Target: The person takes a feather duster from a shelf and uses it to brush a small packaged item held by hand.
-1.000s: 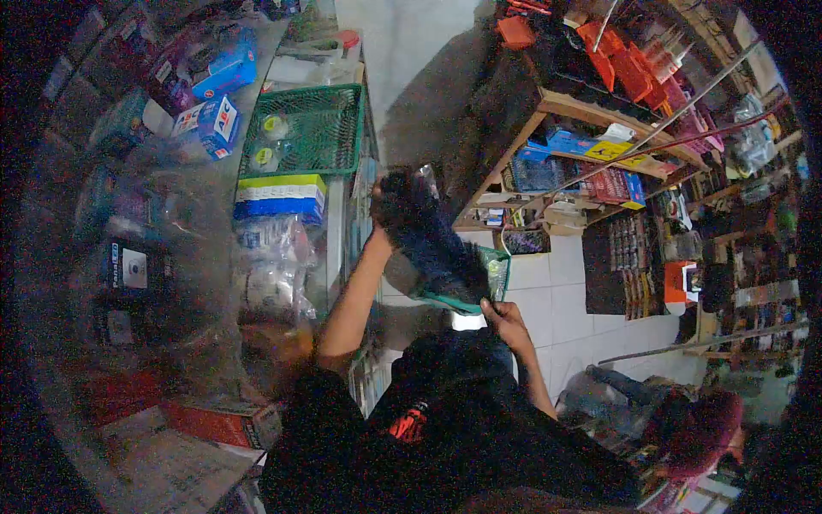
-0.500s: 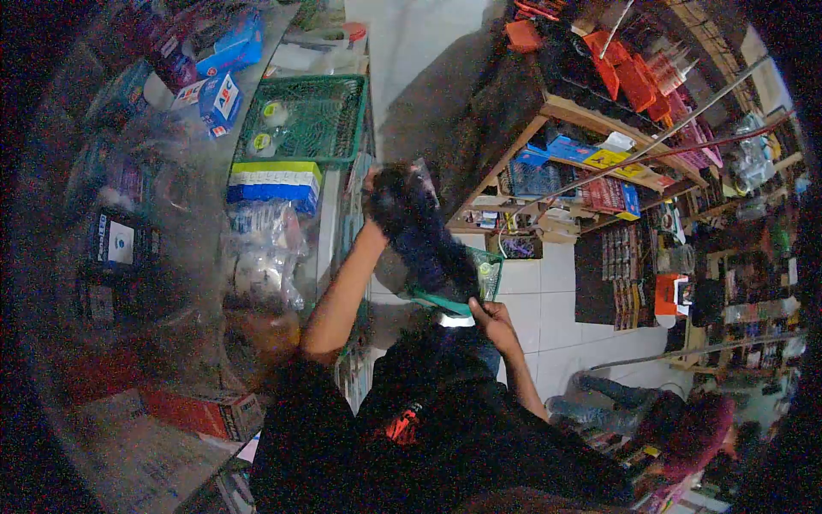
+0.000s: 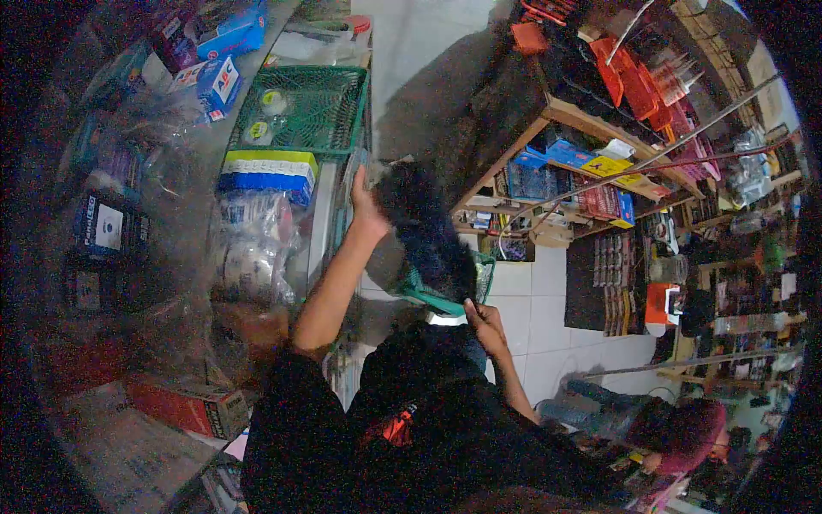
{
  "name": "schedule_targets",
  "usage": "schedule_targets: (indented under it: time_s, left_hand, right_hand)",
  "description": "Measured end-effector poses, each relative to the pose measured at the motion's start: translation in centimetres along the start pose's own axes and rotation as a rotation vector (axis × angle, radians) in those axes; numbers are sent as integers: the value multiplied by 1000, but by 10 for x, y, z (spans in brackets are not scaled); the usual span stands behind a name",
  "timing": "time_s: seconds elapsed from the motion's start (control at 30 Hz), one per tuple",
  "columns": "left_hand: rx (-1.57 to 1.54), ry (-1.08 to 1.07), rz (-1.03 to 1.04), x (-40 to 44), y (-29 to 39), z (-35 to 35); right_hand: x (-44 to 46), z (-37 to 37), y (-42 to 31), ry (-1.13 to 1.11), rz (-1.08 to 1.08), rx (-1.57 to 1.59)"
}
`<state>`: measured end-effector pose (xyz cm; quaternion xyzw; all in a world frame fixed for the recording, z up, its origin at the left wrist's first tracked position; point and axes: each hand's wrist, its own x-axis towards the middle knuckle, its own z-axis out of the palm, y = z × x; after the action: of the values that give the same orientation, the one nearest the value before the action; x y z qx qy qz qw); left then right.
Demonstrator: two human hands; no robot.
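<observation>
Left hand [image 3: 368,214] has drawn off the upper end of the dark bundle [image 3: 425,218], now beside it, up and left of the held green basket [image 3: 443,303]. Bundle lies over the basket, its upper end beyond the rim. Risk: with one-sided support, basket may tip and bundle slide off. Left forearm stretches forward, fingers extended, grasping nothing visible. Right hand [image 3: 486,324], at the basket's near rim, arm bent, pinches it, thumb uppermost.

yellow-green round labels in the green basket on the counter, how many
2: the upper label, at the far left of the basket; the lower label, nearer the blue and white packaging.
</observation>
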<state>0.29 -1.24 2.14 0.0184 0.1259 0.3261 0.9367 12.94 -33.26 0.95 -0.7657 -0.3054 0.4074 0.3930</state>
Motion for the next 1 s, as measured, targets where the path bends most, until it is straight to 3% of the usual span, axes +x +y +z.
schedule_targets:
  time_s: [0.2, 0.3, 0.37, 0.47, 0.6, 0.7, 0.77, 0.83, 0.87, 0.97, 1.0]
  left_hand:
    - [-16, 70, -10, 6, 0, -1]
    - [38, 64, -44, 3, 5, -8]
    - [37, -40, 34, 20, 4, -25]
    - [99, 136, 103, 30, 2, -33]
    - [83, 129, 33, 47, 0, -68]
    - [561, -42, 79, 22, -2, -52]
    - [1672, -146, 363, 16, -2, -46]
    - [1120, -7, 241, 9, -21, -27]
    - [1466, -115, 412, 25, -23, -45]
    - [1641, -106, 537, 21, -36, -47]
    - [1818, 14, 507, 11, -37, -30]
  right_hand:
    - [-5, -5, -14, -25, -32, 10]
    - [-2, -8, -10, -18, 127, 82]
    - [-4, -9, -18, -41, 2, 88]
    - [-8, -15, -27, -53, 32, 50]
    - [-2, -22, -12, -38, 30, 46]
    - [11, -28, 7, 115, 90, 184]
    - [20, -37, 23, 146, 31, 244]
    - [26, -51, 32, 113, -7, 267]
    - [20, -52, 17, 88, 30, 310]
    - [11, -54, -3, 21, 28, 135]
    - [9, -54, -8, -15, 41, 125]
